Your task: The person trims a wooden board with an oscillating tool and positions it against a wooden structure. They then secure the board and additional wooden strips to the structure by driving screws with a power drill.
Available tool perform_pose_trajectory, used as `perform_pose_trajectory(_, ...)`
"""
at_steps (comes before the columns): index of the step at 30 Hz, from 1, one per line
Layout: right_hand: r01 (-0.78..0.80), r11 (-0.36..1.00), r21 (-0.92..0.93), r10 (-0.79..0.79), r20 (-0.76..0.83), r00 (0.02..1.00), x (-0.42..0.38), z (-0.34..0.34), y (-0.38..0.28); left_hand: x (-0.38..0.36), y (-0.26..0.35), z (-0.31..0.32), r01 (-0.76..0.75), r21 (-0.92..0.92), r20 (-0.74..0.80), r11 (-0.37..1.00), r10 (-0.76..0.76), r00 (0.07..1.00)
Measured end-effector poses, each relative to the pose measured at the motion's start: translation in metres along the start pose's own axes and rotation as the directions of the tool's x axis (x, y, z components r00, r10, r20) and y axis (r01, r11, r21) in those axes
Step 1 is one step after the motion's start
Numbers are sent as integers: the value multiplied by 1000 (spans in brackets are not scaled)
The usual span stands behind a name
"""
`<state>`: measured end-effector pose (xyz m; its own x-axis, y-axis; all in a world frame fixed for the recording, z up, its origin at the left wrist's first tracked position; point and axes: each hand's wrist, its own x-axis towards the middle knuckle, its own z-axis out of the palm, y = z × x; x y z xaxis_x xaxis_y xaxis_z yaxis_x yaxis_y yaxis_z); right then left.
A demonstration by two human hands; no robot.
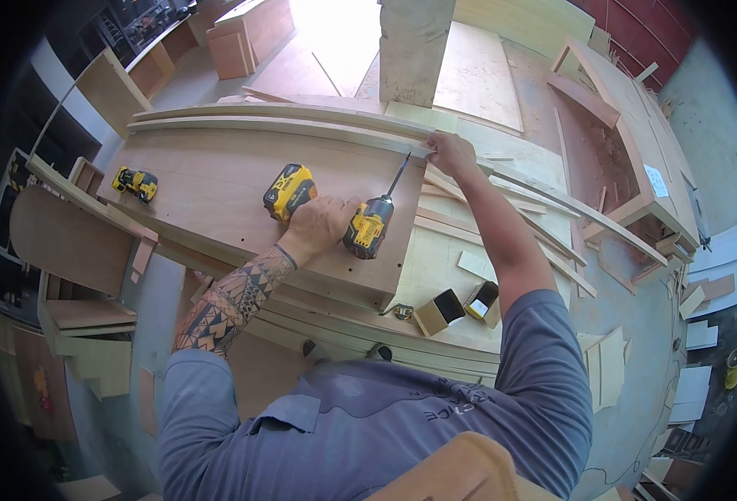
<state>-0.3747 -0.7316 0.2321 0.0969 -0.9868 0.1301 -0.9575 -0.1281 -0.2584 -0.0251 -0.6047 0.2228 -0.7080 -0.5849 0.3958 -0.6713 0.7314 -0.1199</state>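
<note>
My left hand (322, 224), at the end of the tattooed forearm, is wrapped round the handle of a yellow and black power drill (368, 227). The drill's long bit points up and away, its tip near the long wooden strip (285, 128) on the far edge of the wooden panel (210, 175). The drill's yellow battery end (290, 190) shows beyond my hand. My right hand (452, 154) pinches the strip's right end, close to the panel's far right corner.
A second yellow and black tool (135, 183) lies at the panel's left end. Loose wooden strips (544, 242) spread to the right. Two small open boxes (439, 312) and a tape measure (402, 311) sit nearer me. An upright post (416, 54) stands beyond.
</note>
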Motion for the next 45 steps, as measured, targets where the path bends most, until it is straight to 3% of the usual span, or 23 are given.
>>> perform_pose_trajectory(45, 11, 997, 75, -14, 34, 999, 3, -5, 8, 7, 10, 5, 43, 30, 13, 999, -43, 999)
